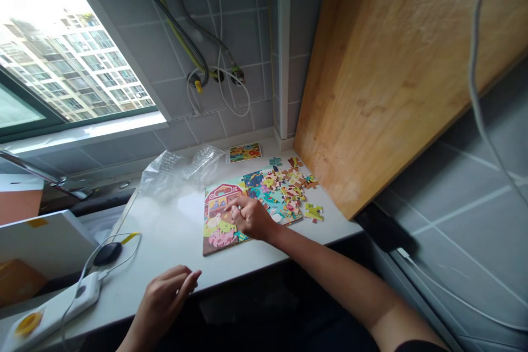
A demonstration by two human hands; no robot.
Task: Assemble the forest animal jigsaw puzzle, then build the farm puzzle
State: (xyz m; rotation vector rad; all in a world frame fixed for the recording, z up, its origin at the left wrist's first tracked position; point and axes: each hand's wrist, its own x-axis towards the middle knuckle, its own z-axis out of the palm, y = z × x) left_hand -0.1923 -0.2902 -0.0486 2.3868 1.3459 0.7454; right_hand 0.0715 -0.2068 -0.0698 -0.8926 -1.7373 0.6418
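A colourful jigsaw puzzle (216, 236) with a red barn on its left part lies on the white counter. Over its middle is my right hand (252, 219), index finger stretched toward the barn and the other fingers curled in. Whether a small piece is between its fingertips I cannot make out. Loose puzzle pieces (293, 193) are heaped on the puzzle's right side, and one green piece (314, 211) lies off its right edge. By the counter's front edge, my left hand (165, 292) is loosely curled, thumb apart from the fingers, holding nothing visible.
Behind the puzzle lie a crumpled clear plastic bag (173, 171) and a small picture card (245, 152). A large wooden board (383, 77) leans at the right. A white power strip (78, 300) and a black round device (108, 253) with cables sit at the left.
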